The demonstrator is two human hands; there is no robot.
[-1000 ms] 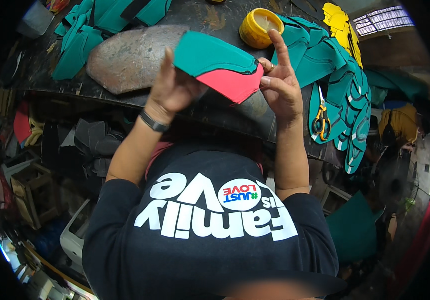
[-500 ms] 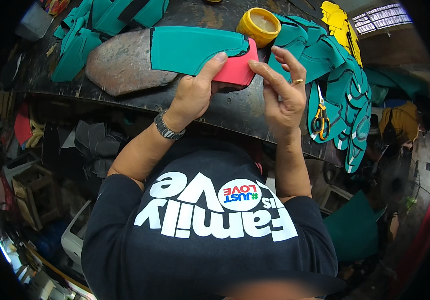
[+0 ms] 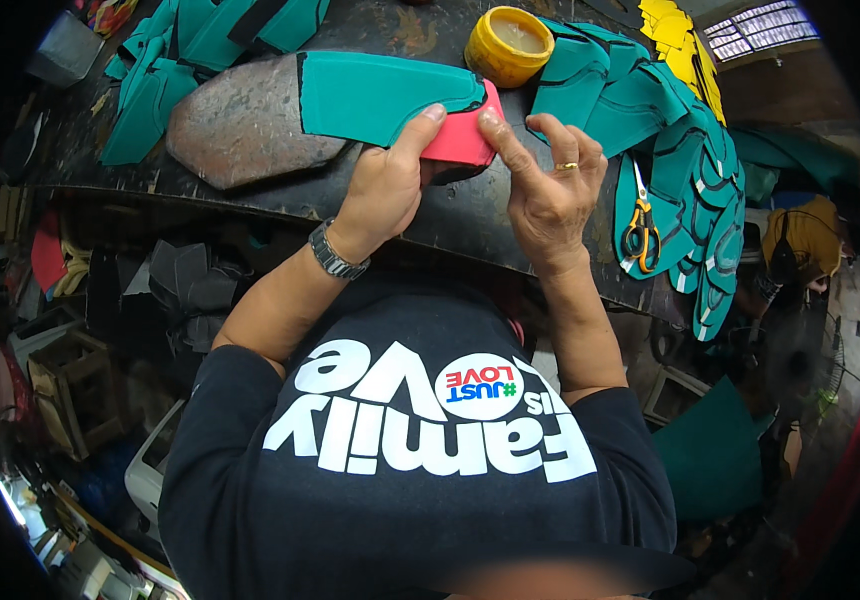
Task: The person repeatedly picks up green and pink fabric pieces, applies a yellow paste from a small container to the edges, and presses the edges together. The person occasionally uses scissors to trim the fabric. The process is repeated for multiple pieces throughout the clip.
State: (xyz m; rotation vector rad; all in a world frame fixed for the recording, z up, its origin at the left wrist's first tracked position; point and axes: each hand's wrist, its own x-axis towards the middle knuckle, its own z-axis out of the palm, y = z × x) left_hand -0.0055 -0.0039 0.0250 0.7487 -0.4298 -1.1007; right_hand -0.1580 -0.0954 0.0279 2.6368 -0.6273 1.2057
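A teal fabric piece with a black edge (image 3: 380,95) overlaps a red sheet piece (image 3: 458,140); together they look like a shoe upper. My left hand (image 3: 390,185) grips this layered piece from the near side, thumb on top where teal meets red, other fingers hidden beneath. At the red piece's right end, the index fingertip of my right hand (image 3: 555,190) presses on the edge. Its other fingers stand bent and apart, and its thumb is mostly hidden. Under the teal end lies a worn, flat, many-sided block (image 3: 250,125).
Beyond my right hand stands a yellow tub (image 3: 508,48) of pale contents. Teal cut pieces (image 3: 650,110) pile up at the right, with orange-handled scissors (image 3: 640,230) on them. More teal pieces (image 3: 155,105) lie far left; yellow pieces (image 3: 685,50) lie far right. The dark table's edge (image 3: 450,245) runs before me.
My right index finger has shifted slightly left and now presses on the red edge, which looks more rounded over. My left hand keeps its hold.
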